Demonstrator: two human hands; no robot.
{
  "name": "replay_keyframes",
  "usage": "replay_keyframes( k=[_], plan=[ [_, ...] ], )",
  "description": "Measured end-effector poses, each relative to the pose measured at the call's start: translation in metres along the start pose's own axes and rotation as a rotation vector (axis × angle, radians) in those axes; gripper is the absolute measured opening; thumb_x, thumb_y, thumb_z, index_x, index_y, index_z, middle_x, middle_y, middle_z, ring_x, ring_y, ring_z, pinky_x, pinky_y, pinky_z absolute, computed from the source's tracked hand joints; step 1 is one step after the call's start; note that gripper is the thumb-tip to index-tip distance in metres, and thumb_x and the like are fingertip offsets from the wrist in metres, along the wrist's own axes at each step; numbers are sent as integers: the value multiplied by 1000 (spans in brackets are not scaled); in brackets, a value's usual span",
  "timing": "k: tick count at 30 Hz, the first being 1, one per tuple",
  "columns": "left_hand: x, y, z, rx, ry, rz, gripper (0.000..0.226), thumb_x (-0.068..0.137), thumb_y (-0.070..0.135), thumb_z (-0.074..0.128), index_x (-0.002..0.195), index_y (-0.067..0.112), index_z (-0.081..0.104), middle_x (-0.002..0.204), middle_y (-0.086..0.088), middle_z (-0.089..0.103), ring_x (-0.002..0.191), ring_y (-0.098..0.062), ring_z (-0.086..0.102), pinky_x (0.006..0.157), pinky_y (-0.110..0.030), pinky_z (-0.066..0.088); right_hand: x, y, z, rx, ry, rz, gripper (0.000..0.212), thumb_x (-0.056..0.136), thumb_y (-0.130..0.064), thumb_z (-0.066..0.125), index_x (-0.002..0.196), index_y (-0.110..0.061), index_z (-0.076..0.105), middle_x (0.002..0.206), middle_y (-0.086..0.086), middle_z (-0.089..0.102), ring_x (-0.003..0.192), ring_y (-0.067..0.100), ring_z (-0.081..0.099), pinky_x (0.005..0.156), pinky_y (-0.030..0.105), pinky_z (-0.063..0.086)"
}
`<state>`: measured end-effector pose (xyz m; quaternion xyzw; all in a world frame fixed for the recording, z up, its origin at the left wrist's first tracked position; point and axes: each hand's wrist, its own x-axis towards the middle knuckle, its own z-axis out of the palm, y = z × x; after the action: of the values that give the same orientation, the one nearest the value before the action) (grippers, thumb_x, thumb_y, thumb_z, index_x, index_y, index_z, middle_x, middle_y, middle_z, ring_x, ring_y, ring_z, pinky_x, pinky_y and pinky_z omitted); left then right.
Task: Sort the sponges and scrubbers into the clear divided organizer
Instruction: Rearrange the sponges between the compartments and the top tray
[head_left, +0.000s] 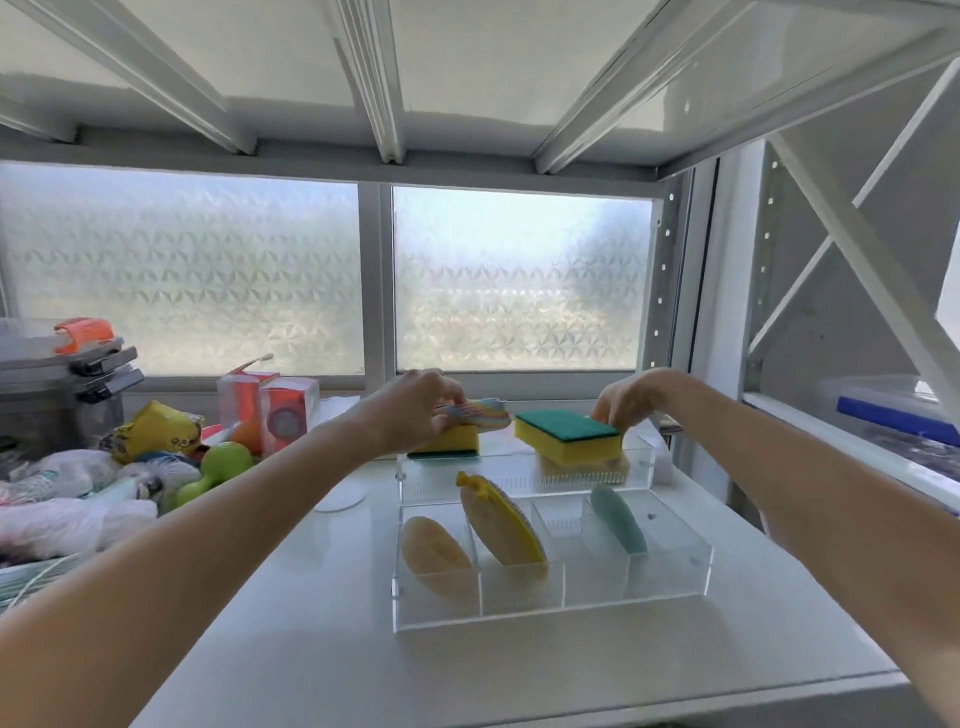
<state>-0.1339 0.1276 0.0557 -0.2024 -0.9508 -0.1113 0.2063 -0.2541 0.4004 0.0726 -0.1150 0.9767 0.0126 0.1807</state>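
Observation:
The clear divided organizer (670, 577) stands on the white shelf. Its front row holds a tan oval scrubber (434, 553), a yellow oval scrubber (498, 525) and a teal oval scrubber (618, 519), each leaning in its own compartment. My right hand (631, 397) grips the far end of a yellow sponge with a green pad (569, 434), held just above the back right compartment. My left hand (415, 410) pinches a multicoloured striped scrubber (485, 413) over a second yellow sponge (452, 441) at the back left.
A pile of bagged items, a green dumbbell-shaped object (215, 470) and clear boxed items (270, 405) fill the shelf's left side. A round clear disc (340, 501) lies left of the organizer. Grey bins (62, 374) stack at far left. Frosted windows lie behind; a shelf hangs low overhead.

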Motion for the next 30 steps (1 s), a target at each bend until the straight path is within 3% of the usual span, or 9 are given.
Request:
replay_keyframes(
  k=[5,13,15,18,22,25,27,30],
  plan=[
    [-2,1,1,13,-6,-14,26,91,23,58,115,18,67,113,-5,64,103,-24,60,93,-41,48,-7,4,5,52,62,-20,48,73,-14,74,118,-10,60,122,0,59,116,17,51,106,33,37],
    [-5,7,-1,50,-34,-5,29,92,20,57,120,13,64,117,-9,62,103,-26,60,94,-41,49,-29,15,0,305,154,-28,48,77,-10,70,122,-13,54,118,0,46,114,18,40,102,34,31],
    [-5,7,-1,53,-34,-10,29,92,20,57,120,14,64,118,-9,62,105,-27,60,95,-43,49,-33,17,-2,407,153,-2,39,78,-9,70,114,-16,57,121,3,49,115,21,42,101,36,35],
    [-6,7,0,55,-32,-19,29,92,18,56,120,15,64,118,-9,63,105,-27,60,94,-45,50,-34,23,-6,563,132,13,25,79,-7,70,99,-18,62,122,8,56,107,21,51,85,32,43],
    [-7,6,0,46,-23,-20,30,92,17,57,120,14,64,119,-9,63,106,-26,60,95,-44,50,-39,25,-9,734,140,3,21,84,-1,63,103,-12,62,119,13,61,106,26,59,81,35,53],
    [-7,5,1,40,-18,-17,30,92,17,57,121,14,64,119,-9,63,106,-26,60,94,-44,50,-42,25,-12,768,275,-27,16,88,-4,59,99,-14,63,114,10,59,107,26,57,84,35,52],
    [-7,5,2,35,-14,-10,30,92,16,57,121,13,64,119,-10,63,106,-26,61,94,-44,50,-46,23,-14,769,394,-46,11,89,-8,59,94,-16,64,108,8,58,97,21,56,78,31,51],
    [-6,7,2,30,-8,-4,30,91,14,57,120,12,65,120,-10,64,106,-27,61,95,-43,50,-54,23,-19,592,638,-62,15,87,-17,62,100,-15,67,113,11,56,99,24,53,81,33,49]
  ],
)
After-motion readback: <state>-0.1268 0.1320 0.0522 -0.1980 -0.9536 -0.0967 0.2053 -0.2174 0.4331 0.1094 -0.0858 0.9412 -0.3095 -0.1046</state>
